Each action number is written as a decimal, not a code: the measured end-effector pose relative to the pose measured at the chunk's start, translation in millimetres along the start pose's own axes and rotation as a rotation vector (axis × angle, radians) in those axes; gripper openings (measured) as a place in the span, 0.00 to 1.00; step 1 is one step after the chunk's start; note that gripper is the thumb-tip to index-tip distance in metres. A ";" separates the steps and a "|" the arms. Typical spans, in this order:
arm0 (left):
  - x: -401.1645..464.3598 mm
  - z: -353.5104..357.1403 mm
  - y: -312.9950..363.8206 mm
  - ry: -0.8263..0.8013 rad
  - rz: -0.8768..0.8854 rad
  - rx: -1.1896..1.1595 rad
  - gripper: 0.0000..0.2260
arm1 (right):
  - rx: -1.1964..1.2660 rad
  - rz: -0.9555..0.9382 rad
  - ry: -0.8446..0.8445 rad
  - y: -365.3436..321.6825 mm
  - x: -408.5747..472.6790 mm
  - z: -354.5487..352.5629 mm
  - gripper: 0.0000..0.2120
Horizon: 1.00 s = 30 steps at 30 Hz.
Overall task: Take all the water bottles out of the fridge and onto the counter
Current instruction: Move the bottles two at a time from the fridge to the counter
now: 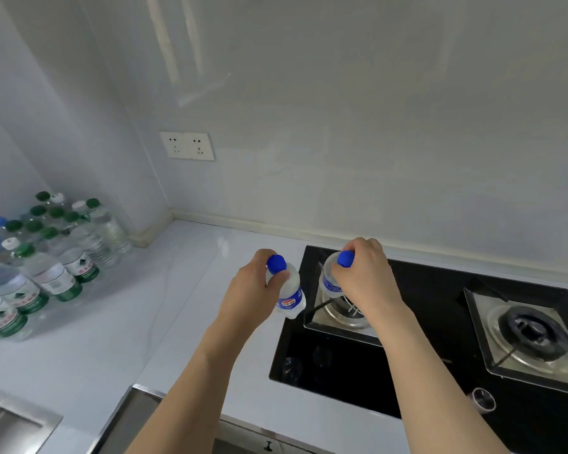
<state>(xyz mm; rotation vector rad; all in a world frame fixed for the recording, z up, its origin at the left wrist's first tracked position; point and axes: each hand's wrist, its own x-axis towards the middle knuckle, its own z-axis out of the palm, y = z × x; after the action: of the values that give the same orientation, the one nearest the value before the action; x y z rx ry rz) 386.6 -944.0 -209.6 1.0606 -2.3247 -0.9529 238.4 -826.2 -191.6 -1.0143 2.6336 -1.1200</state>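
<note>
Two bare forearms reach up from the bottom of the frame, each hand carrying a small water bottle by its neck. The left hand (253,286), just left of centre, has fingers and thumb curled round the neck of the left bottle (291,294), under its blue cap. That bottle tilts over the edge where the pale counter (164,290) meets the black gas hob (358,371). Its blue label has a red-and-white oval badge, but the writing is too small to read. The right hand (363,273), just right of centre, grips the right bottle (330,280) the same way, with the blue cap poking out between the fingers. Only a strip of its blue label shows and nothing on it is legible. Its lower part is hidden behind the hand, above the left burner (348,314).

At the left edge, a crowd of bottles (56,257) stands upright on the counter against the corner wall. Most have green caps and green-and-white labels, with a few white or blue caps. Their label print is blurred and cannot be read, and the nearest ones are cut off by the frame edge.

A double wall socket (187,146) sits upper left of centre. The right burner (532,335) lies at the right edge. A metal sink rim (20,417) is cut off at the lower left
</note>
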 end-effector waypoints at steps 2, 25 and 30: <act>3.8 -5.5 -13.3 0.002 -0.027 0.015 0.11 | 0.000 -0.011 -0.025 -6.2 7.1 14.8 0.09; 45.6 -212.0 -264.6 0.136 -0.279 0.021 0.08 | -0.101 -0.264 -0.465 -227.4 36.5 287.3 0.09; 40.7 -259.3 -330.1 0.177 -0.358 0.031 0.09 | -0.118 -0.350 -0.610 -284.9 28.0 356.5 0.08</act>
<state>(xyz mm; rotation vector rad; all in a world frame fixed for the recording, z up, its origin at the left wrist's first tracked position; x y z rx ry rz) 680.8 -1240.2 -269.5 1.5431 -2.0506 -0.9055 490.5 -1202.6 -253.4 -1.5824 2.0967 -0.5644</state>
